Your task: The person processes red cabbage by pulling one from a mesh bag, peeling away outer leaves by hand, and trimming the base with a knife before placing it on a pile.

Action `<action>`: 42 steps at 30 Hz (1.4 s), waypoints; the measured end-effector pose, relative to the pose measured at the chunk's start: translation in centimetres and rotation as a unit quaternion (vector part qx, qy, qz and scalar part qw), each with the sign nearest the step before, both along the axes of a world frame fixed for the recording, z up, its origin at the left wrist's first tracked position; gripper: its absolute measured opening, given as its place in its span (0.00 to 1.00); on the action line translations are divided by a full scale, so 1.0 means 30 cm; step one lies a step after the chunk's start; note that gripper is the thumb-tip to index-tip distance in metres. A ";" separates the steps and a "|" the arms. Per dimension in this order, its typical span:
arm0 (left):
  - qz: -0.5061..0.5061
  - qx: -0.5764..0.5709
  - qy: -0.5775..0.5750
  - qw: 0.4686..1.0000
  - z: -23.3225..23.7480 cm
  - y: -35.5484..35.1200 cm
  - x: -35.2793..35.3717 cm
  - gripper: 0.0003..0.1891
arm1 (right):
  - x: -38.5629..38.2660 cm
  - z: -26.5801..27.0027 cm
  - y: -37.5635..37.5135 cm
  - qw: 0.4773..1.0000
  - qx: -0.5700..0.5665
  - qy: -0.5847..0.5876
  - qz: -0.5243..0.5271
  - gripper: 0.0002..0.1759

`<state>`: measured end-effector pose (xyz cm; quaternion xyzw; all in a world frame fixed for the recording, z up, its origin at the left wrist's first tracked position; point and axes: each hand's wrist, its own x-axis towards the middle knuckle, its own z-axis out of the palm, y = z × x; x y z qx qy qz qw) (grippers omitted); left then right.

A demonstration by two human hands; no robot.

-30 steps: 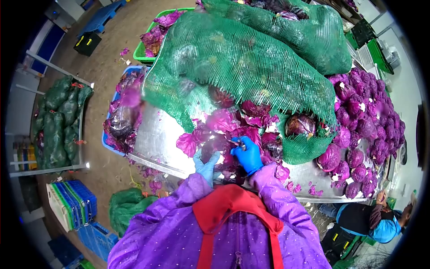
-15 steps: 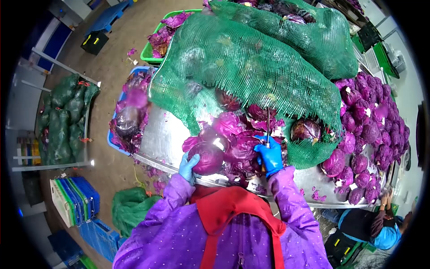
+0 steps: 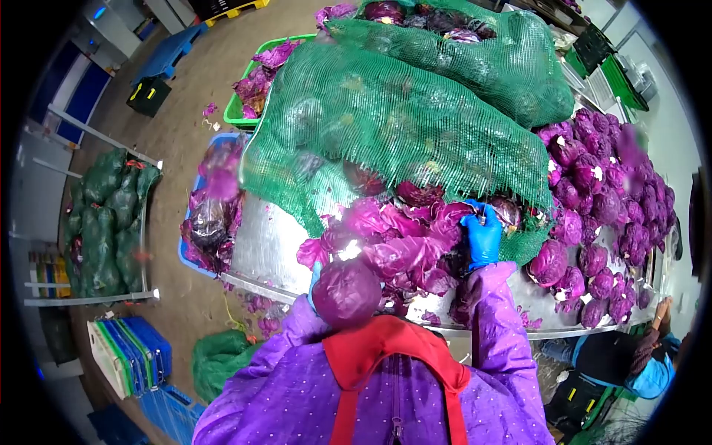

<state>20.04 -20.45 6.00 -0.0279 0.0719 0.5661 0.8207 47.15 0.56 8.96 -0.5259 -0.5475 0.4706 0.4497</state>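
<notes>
My left hand, in a blue glove, grips a red cabbage from its left side, close to my chest. A pale cut stem shows at the top of that cabbage. Blue-gloved too, my right hand is closed around a knife, its thin blade pointing away and hard to make out against the net. Loose purple leaves lie heaped between my hands on the metal table. Just beyond my right hand, an untrimmed cabbage sits at the mouth of a green net sack.
Trimmed cabbages are piled on the right. A blue crate and a green crate of leaves stand along the left edge. More filled sacks rest on a rack farther left. Another person is at the lower right.
My left hand has drawn the cabbage nearer my chest, turning its stem end away from me. The right hand with the knife has moved right, toward the sack opening.
</notes>
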 end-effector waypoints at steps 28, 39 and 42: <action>0.050 0.034 0.100 0.993 0.212 0.358 0.484 0.29 | 0.238 0.027 -0.478 0.836 -0.313 0.449 0.026 0.37; -0.020 0.008 0.504 0.864 0.197 0.366 0.433 0.29 | 0.648 0.150 -0.217 0.860 0.012 0.478 -0.181 0.32; -0.043 -0.028 0.557 0.829 0.172 0.312 0.384 0.25 | 1.000 0.000 -0.163 0.858 0.046 0.507 -0.066 0.31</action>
